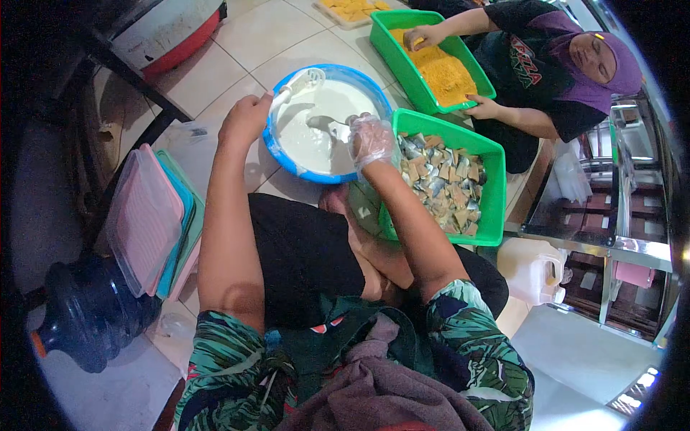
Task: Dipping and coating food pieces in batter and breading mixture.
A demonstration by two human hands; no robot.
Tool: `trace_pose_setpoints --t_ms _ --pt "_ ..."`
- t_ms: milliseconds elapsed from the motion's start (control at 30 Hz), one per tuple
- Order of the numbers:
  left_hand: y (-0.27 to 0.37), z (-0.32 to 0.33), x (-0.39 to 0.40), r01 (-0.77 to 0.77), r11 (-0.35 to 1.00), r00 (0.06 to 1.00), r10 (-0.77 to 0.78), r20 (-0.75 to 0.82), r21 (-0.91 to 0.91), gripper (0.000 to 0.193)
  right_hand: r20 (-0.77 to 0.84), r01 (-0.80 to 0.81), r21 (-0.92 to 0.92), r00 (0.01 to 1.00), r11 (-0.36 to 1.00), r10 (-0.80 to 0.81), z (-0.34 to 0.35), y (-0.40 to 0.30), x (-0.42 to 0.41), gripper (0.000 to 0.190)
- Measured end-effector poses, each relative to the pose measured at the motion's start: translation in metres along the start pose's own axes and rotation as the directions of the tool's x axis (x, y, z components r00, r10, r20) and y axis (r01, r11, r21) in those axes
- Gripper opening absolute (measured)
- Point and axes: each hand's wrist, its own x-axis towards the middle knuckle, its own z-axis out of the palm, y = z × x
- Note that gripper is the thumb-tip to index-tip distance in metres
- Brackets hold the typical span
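A blue plastic basin (285, 164) of white liquid batter (312, 140) stands on the floor before me. My left hand (243, 119) grips the handle of a white slotted ladle (302, 85), its head over the basin's far left part. Over the basin's right side is my right hand (371, 139), in a clear plastic glove, fingers pointing down toward the batter. A pale, coated shape shows by its fingertips; whether the hand holds it is unclear. Right of the basin, a green tray (493, 199) holds many cut pieces of fish (442, 178) with silvery skin.
Across from me a person (555, 81) has one hand in orange crumbs (444, 75) in another green tray (380, 37). Stacked plastic trays (148, 215) and a water jug (102, 312) stand left. A white jerrycan (531, 266) is right; a container of orange pieces (350, 11) lies beyond.
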Motion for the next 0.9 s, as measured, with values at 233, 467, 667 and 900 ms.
trace_pose_setpoints --t_ms 233,467,667,900 --pt "-0.005 -0.001 0.006 0.004 1.000 1.000 -0.004 -0.007 -0.012 0.054 0.077 0.040 -0.006 0.996 0.999 -0.039 -0.044 -0.009 -0.014 0.016" --pt "-0.004 0.003 0.005 -0.020 1.000 0.999 0.019 -0.038 -0.016 0.054 0.313 -0.101 -0.075 0.942 0.992 0.120 -0.053 -0.001 0.011 0.017" --pt "-0.001 -0.001 0.002 -0.010 0.999 1.000 0.010 0.000 -0.053 0.053 0.390 -0.086 -0.057 0.915 0.995 0.102 -0.039 -0.020 0.023 0.018" --pt "0.001 -0.002 -0.001 -0.001 0.998 1.000 0.000 -0.008 -0.068 0.053 0.334 -0.021 0.026 0.943 0.999 0.011 -0.010 -0.041 0.020 0.017"
